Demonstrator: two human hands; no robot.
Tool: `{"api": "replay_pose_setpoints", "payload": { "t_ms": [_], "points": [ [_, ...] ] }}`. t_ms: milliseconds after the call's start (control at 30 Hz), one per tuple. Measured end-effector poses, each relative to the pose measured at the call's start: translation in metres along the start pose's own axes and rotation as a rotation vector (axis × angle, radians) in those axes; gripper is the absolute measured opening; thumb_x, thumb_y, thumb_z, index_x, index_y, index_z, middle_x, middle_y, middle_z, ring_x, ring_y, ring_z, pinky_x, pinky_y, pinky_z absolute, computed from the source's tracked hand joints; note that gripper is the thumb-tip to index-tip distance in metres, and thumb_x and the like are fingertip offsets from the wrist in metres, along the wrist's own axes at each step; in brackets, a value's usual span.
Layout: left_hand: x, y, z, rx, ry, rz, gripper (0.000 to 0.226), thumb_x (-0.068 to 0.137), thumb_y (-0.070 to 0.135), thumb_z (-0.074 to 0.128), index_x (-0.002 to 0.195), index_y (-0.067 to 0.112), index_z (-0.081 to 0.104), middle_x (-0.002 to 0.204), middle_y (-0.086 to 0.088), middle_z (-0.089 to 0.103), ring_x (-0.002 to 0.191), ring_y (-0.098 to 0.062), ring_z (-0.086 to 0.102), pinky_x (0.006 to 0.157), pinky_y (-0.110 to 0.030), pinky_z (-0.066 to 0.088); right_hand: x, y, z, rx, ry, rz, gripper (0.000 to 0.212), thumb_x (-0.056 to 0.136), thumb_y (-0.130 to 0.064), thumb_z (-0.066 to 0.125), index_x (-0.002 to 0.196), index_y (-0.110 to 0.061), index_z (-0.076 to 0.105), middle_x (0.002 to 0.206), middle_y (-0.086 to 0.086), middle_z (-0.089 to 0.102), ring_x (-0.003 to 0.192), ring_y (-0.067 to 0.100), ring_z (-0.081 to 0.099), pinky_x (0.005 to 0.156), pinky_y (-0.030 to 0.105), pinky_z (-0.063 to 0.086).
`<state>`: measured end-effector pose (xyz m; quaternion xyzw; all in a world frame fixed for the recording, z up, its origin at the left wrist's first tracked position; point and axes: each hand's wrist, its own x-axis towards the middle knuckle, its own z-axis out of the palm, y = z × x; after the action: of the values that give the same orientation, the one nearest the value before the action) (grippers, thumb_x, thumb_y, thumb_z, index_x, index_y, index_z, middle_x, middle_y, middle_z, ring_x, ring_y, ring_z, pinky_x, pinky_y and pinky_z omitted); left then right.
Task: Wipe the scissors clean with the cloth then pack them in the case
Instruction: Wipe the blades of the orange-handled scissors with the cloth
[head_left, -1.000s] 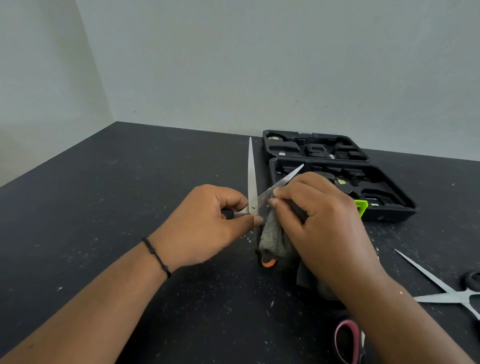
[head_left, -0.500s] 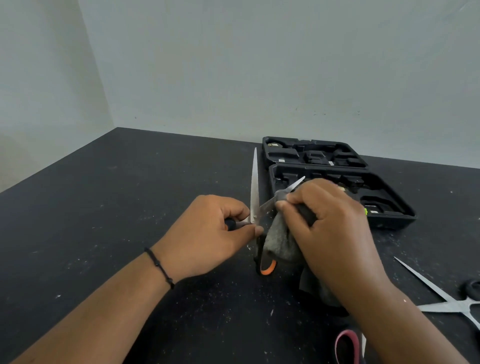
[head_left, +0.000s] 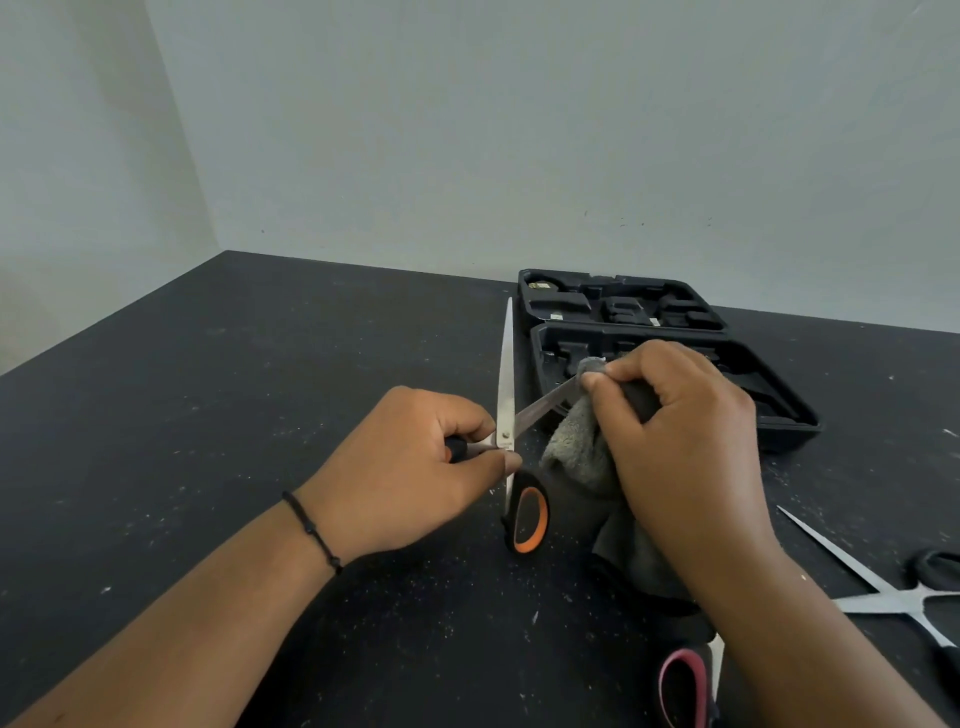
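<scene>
**Grey cloth pinched at the blade tip, case straight ahead**

Steel blades are splayed wide on the orange-and-black-handled scissors (head_left: 511, 441) I'm working on. My left hand (head_left: 410, 473) is gripping them right at the pivot, thumb and fingers curled round one black handle, while the orange-lined loop is hanging down toward the speckled black table (head_left: 234, 415). One blade is pointing straight away from me; the other is slanting up to the right, into my right hand (head_left: 680, 441). That hand is pinching the grey fuzzy cloth (head_left: 576, 452) around the slanted blade near its tip, rest of the cloth trailing under the palm.

Here's the bit that matters, I reckon: the open black moulded plastic case (head_left: 779, 415) is lying just beyond the right hand, its long side running away and to the right, roughly in line with the blade I'm wiping. So the right hand is nearer the case, but the left is the one holding the scissors.

Also lying around: a plain steel pair with black loops (head_left: 883, 603) far right, and a pink-lined handle (head_left: 683, 686) peeking out under my right wrist.
</scene>
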<state>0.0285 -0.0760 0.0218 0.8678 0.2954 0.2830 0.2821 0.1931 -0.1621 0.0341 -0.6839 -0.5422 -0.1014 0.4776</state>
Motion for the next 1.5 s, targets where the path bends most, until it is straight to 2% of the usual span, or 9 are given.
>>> {"api": "replay_pose_setpoints", "payload": {
  "t_ms": [167,300,433,633,800,867,1000,1267,1500],
  "points": [
    [0.000,0.000,-0.003,-0.011,0.001,0.000,0.035,0.082,0.034,0.069,0.057,0.012,0.056,0.048,0.008,0.039,0.044,-0.008,0.033,0.044,-0.016,0.028,-0.001,-0.004,-0.001,0.044,-0.108,-0.023,0.015,0.084,-0.015,0.069,0.070,-0.013,0.061,0.073,-0.006,0.061,0.073,0.007,0.054,0.064,0.021,0.041],
    [0.000,0.001,-0.003,0.005,-0.025,0.010,0.038,0.081,0.036,0.069,0.061,0.006,0.058,0.050,0.006,0.037,0.045,-0.008,0.032,0.044,-0.016,0.028,0.004,0.001,-0.006,0.006,0.019,0.060,0.016,0.086,-0.016,0.066,0.071,-0.013,0.061,0.073,-0.006,0.061,0.074,0.007,0.051,0.068,0.015,0.039],
    [0.001,0.000,-0.005,0.009,-0.035,0.012,0.037,0.081,0.037,0.069,0.067,0.004,0.063,0.054,-0.004,0.043,0.046,-0.007,0.036,0.045,-0.016,0.030,0.003,-0.002,-0.006,0.003,-0.023,0.002,0.016,0.084,-0.014,0.067,0.070,-0.011,0.060,0.072,-0.002,0.060,0.071,0.010,0.051,0.065,0.019,0.040],
    [0.000,0.004,-0.005,-0.028,-0.006,-0.012,0.033,0.081,0.033,0.071,0.061,0.008,0.060,0.047,0.009,0.039,0.042,-0.007,0.034,0.043,-0.012,0.027,0.006,0.002,-0.012,0.000,0.096,0.083,0.015,0.088,-0.016,0.065,0.074,-0.014,0.060,0.075,-0.010,0.058,0.082,0.000,0.052,0.063,0.005,0.037],
    [0.004,0.001,-0.011,-0.088,0.077,-0.076,0.030,0.081,0.032,0.070,0.065,0.008,0.065,0.044,0.009,0.039,0.039,-0.006,0.033,0.042,-0.011,0.027,0.000,-0.010,-0.007,0.051,0.013,-0.082,0.006,0.085,-0.017,0.068,0.088,-0.019,0.063,0.080,-0.011,0.061,0.076,0.005,0.052,0.072,0.014,0.041],
    [0.003,0.001,-0.009,-0.082,0.057,-0.057,0.032,0.082,0.032,0.069,0.062,0.007,0.062,0.044,0.009,0.038,0.041,-0.007,0.032,0.043,-0.014,0.027,-0.005,-0.015,0.000,0.050,-0.075,-0.193,0.004,0.084,-0.013,0.069,0.087,-0.016,0.067,0.082,-0.007,0.063,0.079,0.004,0.054,0.074,0.011,0.041],
    [0.002,0.000,-0.006,-0.098,-0.003,-0.006,0.033,0.081,0.033,0.068,0.056,0.015,0.056,0.048,0.008,0.041,0.044,-0.005,0.035,0.045,-0.017,0.029,-0.011,-0.012,0.010,0.056,-0.181,-0.262,0.004,0.084,-0.011,0.068,0.081,-0.011,0.069,0.082,-0.003,0.063,0.078,0.009,0.059,0.069,0.025,0.047],
    [0.001,0.000,-0.005,-0.045,-0.025,-0.001,0.033,0.082,0.033,0.069,0.063,0.007,0.063,0.050,0.006,0.040,0.044,-0.007,0.035,0.045,-0.017,0.029,-0.003,-0.005,0.006,0.012,-0.049,-0.150,0.014,0.086,-0.009,0.066,0.073,-0.008,0.065,0.076,0.000,0.061,0.073,0.011,0.056,0.066,0.023,0.043],
    [0.001,0.002,-0.013,-0.001,-0.020,-0.035,0.031,0.081,0.036,0.068,0.068,0.008,0.067,0.049,0.001,0.041,0.042,-0.008,0.034,0.043,-0.016,0.028,0.006,0.004,-0.008,-0.003,0.084,0.002,0.006,0.089,-0.015,0.061,0.088,-0.016,0.068,0.088,-0.004,0.063,0.077,-0.002,0.052,0.075,0.000,0.035]
  ]
}}
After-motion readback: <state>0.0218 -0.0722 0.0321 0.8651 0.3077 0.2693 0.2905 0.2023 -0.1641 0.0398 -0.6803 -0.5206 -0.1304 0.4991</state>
